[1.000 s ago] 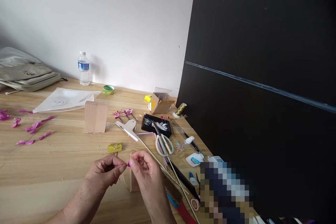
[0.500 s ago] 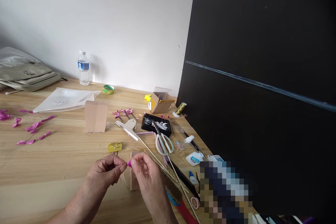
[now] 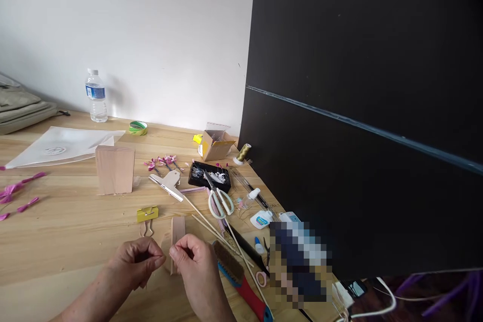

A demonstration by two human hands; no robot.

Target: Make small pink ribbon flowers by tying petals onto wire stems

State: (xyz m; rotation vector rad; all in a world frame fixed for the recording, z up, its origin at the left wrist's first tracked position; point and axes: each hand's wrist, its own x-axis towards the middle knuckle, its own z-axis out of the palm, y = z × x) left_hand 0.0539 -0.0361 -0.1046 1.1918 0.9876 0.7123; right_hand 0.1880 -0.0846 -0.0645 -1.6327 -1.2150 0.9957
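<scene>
My left hand and my right hand are low at the table's near edge, fingertips almost meeting. Both are pinched closed; whatever they pinch is hidden by the fingers. Just behind them stands a small upright wooden piece. A yellow binder clip lies a little farther back on the left. A brush with a red and blue handle lies right beside my right hand.
On the wooden table lie a wooden block, white scissors, thin sticks, a black tray, glue bottles, pink ribbon bows, a water bottle and a tape roll. A black board stands on the right.
The view has swung right and down. My hands have dropped closer to the table edge, and the small pink piece seen between my fingertips is now out of sight.
</scene>
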